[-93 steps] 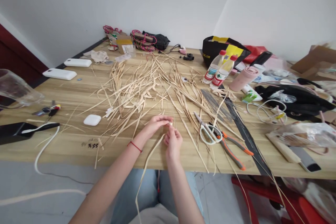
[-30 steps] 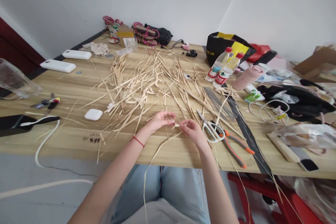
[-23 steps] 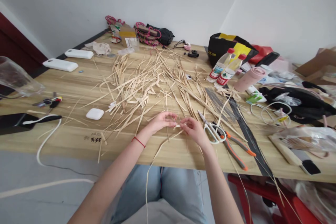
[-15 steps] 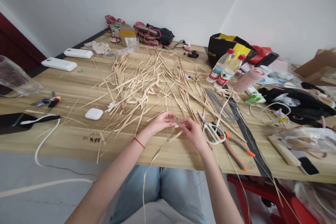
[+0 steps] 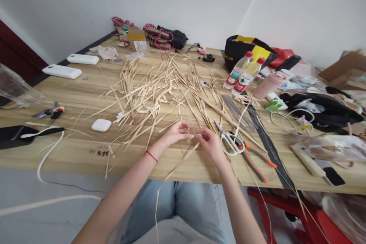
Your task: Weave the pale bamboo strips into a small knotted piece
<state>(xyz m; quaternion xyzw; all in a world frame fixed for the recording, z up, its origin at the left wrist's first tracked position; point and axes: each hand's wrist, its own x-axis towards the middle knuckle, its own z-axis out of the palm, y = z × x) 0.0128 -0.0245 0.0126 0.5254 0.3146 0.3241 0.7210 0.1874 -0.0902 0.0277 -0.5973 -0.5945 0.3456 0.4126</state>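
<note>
My left hand and my right hand meet over the near middle of the wooden table. Between their fingertips they pinch one end of a long pale straw strip. The strip runs down and to the left, over the table's front edge, and hangs toward my lap. A red thread circles my left wrist. A wide heap of loose straw strips lies just beyond both hands.
White-handled scissors and orange-handled pliers lie right of my right hand. Two water bottles, a pink cup and a black bag stand at the back right. A white earbud case sits left.
My right hand swung from below the left hand out to its right side, so both now pull the strip's end sideways. Over the last second the hands barely moved.
</note>
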